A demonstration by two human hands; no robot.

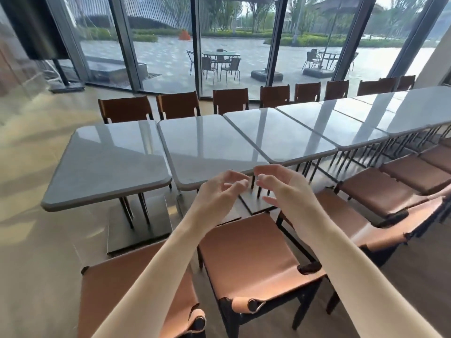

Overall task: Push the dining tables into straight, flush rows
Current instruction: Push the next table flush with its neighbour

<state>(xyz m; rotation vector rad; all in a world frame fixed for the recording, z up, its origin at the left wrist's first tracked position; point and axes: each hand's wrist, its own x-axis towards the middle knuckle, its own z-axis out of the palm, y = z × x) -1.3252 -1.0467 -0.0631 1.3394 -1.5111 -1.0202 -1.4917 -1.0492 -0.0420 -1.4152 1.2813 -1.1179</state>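
A row of grey stone-topped dining tables runs from left to far right. The end table (109, 164) sits at the left, a second table (210, 147) beside it, a third table (278, 135) further right. The third table's near edge sits a little further back than the second's. My left hand (219, 191) and my right hand (280, 186) hover just in front of the second table's near right corner. Both have curled, spread fingers, hold nothing and touch no table.
Tan leather chairs (249, 252) stand close on the near side, under my arms. Dark-backed chairs (178, 104) line the far side by the glass wall (161, 45). A dark screen on a stand (36, 28) is at the far left. Bare floor lies left.
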